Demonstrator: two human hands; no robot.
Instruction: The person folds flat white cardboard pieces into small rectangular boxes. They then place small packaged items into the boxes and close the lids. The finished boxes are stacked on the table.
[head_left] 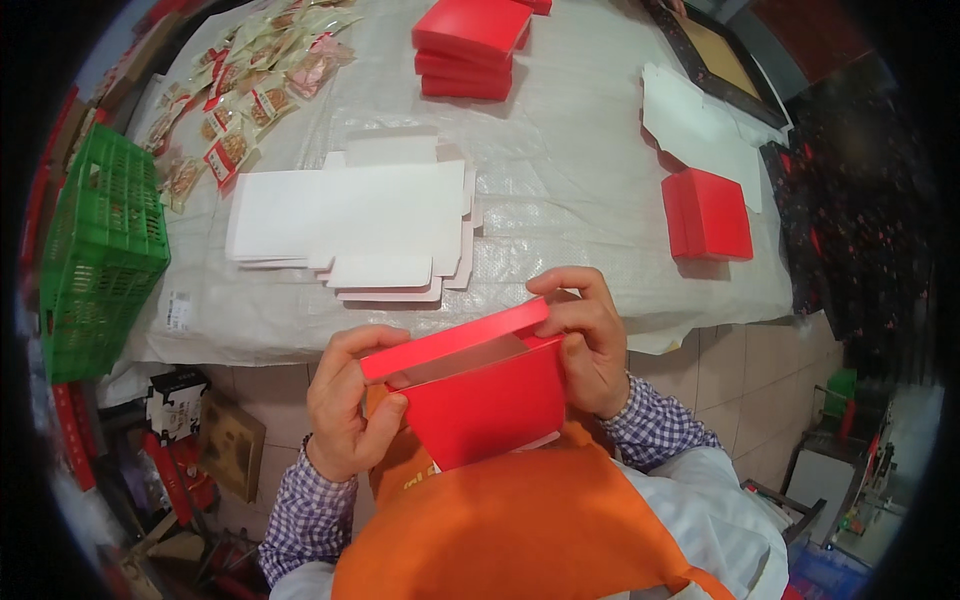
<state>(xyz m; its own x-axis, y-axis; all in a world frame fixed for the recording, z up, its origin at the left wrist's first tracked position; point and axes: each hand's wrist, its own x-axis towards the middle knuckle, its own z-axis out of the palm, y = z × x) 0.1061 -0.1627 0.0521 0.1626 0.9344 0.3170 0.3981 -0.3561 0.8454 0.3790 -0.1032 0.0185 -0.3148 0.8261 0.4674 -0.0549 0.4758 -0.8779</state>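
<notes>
Between my hands, just off the table's near edge, is a red cardboard box [490, 405], partly folded. Its lid panel stands a little away from the body, leaving a narrow gap that shows the pale inside. My left hand [352, 400] grips the box's left end, thumb on the front face and fingers by the lid's edge. At the right end my right hand [590, 345] pinches the lid and side, its index finger along the top corner. Beyond the box lies a stack of flat white box blanks [390, 215] on the table.
Red folded boxes [470, 45] are piled at the far middle; more red boxes [707, 213] stand at the right beside a white sheet [690, 120]. Small clear food packets [235, 140] heap at the far left. A green plastic crate [105, 255] borders the table's left side.
</notes>
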